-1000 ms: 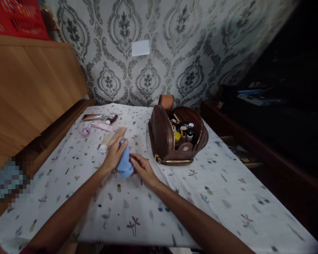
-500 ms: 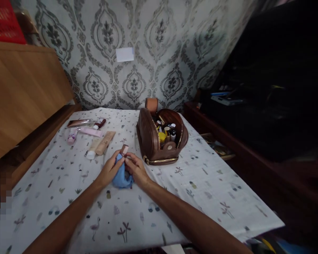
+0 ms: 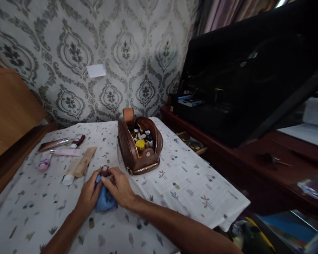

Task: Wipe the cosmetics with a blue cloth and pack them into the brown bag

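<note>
My left hand (image 3: 88, 193) is closed around a bunched blue cloth (image 3: 105, 201), its fingers against a small brownish-pink cosmetic container (image 3: 104, 170). My right hand (image 3: 121, 187) pinches the same container from the other side. The container's top pokes up between my fingertips; its lower part is hidden by the fingers and the cloth, and I cannot make out its exact kind. Just beyond my right hand stands a brown leather toiletry bag (image 3: 128, 150), unzipped, with several bottles and a yellow-lidded jar (image 3: 140, 145) inside.
Left of my hands lie a beige tube (image 3: 85, 162), a white-capped tube (image 3: 69, 175), a pink tube (image 3: 66, 152), a brown tube (image 3: 54, 144), a small purple-and-white tube (image 3: 44, 163) and a dark red bottle (image 3: 78, 140). A large black screen (image 3: 228, 81) stands on the right.
My view has turned to the right, so the table and bag appear further left. Between my fingers, the container's end now faces me more. Both hands still hold it with the cloth.
</note>
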### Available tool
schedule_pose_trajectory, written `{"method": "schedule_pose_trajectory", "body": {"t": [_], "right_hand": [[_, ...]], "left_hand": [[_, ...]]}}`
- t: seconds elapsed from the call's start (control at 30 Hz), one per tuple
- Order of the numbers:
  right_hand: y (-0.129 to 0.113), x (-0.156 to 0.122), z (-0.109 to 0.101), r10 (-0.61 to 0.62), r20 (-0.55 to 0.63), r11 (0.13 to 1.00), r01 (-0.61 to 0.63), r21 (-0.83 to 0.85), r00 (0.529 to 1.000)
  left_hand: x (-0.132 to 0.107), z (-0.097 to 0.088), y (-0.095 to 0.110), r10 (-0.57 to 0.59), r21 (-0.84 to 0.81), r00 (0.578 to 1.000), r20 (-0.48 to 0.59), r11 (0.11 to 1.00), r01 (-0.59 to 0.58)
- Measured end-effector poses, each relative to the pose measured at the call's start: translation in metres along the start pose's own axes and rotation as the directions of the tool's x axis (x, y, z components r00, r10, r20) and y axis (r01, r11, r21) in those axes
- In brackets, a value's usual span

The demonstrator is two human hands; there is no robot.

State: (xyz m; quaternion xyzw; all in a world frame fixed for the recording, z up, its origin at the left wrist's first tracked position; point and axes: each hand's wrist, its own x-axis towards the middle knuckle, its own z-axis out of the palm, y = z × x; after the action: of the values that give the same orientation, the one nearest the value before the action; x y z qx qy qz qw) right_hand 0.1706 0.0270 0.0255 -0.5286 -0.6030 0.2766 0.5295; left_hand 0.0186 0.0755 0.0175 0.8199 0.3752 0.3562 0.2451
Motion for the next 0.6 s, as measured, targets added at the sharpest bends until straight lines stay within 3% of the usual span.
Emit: {"method": "schedule_pose_trajectory", "body": {"t": [0.27, 0.37, 0.47, 0.6], "right_hand": [[-0.015, 0.005, -0.017, -0.070, -0.129, 0.990, 0.085, 0.116, 0.989], [-0.016, 0.009, -0.017, -0.010, -0.095, 0.979, 0.029, 0.201, 0.995], [-0.018, 0.007, -0.016, 0.059, -0.034, 0.965, -0.048, 0.259, 0.998], [-0.024, -0.003, -0.026, 0.027, 0.104, 0.987, -0.043, 0.152, 0.994]], "left_hand": [[-0.001, -0.003, 0.009, 0.012, -0.020, 0.999, 0.050, 1.000, -0.011], [0.000, -0.009, 0.012, -0.083, -0.055, 0.996, -0.037, 0.995, 0.081], [0.002, -0.015, 0.015, -0.210, -0.102, 0.962, -0.172, 0.976, 0.195], [0.003, -0.019, 0.018, -0.378, -0.189, 0.905, -0.196, 0.920, 0.343]]}}
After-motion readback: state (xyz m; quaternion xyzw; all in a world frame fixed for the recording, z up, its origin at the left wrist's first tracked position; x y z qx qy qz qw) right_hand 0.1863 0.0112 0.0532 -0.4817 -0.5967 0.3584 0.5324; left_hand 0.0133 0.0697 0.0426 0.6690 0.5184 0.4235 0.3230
